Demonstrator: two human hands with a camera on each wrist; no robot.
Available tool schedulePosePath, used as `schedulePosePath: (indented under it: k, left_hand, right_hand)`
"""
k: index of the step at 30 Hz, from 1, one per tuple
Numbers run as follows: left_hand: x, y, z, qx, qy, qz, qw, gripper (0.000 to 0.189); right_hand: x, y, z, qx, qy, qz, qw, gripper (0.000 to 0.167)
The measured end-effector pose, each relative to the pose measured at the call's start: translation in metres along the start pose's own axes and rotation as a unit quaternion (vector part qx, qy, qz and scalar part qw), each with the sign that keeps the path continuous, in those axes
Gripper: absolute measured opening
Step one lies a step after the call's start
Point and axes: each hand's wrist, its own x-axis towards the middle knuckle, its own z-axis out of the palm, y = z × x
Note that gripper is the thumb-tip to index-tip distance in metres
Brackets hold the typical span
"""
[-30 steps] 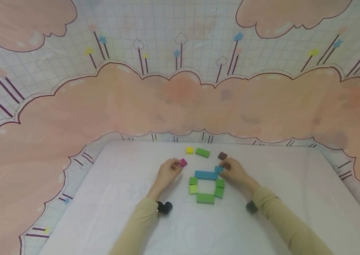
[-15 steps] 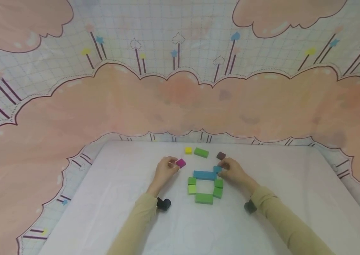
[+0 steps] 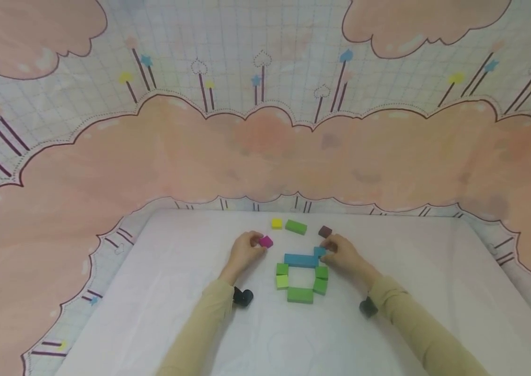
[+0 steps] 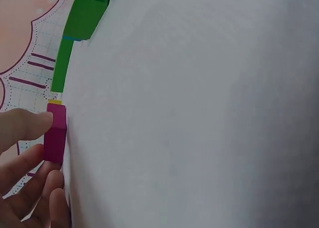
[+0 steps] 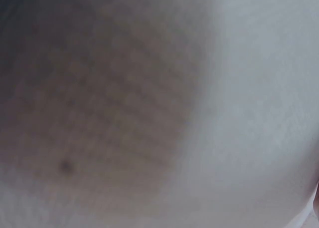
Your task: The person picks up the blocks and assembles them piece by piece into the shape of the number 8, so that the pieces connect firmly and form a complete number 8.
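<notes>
My left hand (image 3: pixel 245 251) has thumb and forefinger at a magenta block (image 3: pixel 266 242) left of the block outline. In the left wrist view, the thumb lies against the magenta block (image 4: pixel 56 133), with fingers at its near side. A small blue block (image 3: pixel 319 252) is pinched by my right hand (image 3: pixel 344 255) at the right end of a long blue block (image 3: pixel 301 260). Below that, green blocks form two sides, and a green block (image 3: pixel 300 295) closes the bottom. The right wrist view is mostly blurred skin and white surface; it hides the grip.
Farther back on the white table (image 3: pixel 162 313) lie a yellow block (image 3: pixel 277 224), a long green block (image 3: pixel 296 227) and a dark brown block (image 3: pixel 325 231). The brown one is just beyond my right fingertips. A patterned curtain (image 3: pixel 293 156) stands behind the table.
The magenta block, partly covered by my left fingers at first, shows more fully and has turned slightly. My right hand stays at the small blue block. The view has shifted a little.
</notes>
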Motion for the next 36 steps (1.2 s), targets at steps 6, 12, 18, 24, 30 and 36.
schedulePosePath:
  k: [6, 12, 18, 24, 30, 36]
  left_hand:
    - [-0.0004, 0.0003, 0.0014, 0.021, 0.0, -0.001, 0.9998, 0.037]
    - [-0.0007, 0.0018, -0.0001, 0.02, 0.004, -0.002, 0.9998, 0.036]
    - [-0.0004, 0.0023, 0.0005, 0.02, 0.005, -0.007, 0.9998, 0.035]
    - [-0.0015, 0.0025, 0.0008, 0.019, 0.005, -0.01, 0.9998, 0.034]
    - [-0.0021, 0.0049, 0.0014, 0.017, 0.004, -0.013, 0.9998, 0.033]
    - [-0.0017, 0.0065, 0.0031, 0.007, -0.005, -0.008, 0.9999, 0.032]
  right_hand:
    - [0.0004, 0.0023, 0.0021, 0.002, -0.002, 0.001, 1.0, 0.032]
    - [0.001, 0.001, 0.0023, 0.003, -0.001, 0.003, 1.0, 0.032]
    - [0.0006, -0.0019, 0.001, 0.002, 0.0, 0.005, 1.0, 0.032]
    - [0.0008, -0.0012, 0.0004, 0.003, -0.002, 0.006, 1.0, 0.032]
    - [0.0018, 0.001, 0.0001, 0.004, 0.002, 0.001, 1.0, 0.032]
    - [0.0005, 0.0015, -0.001, 0.002, 0.005, -0.007, 1.0, 0.032]
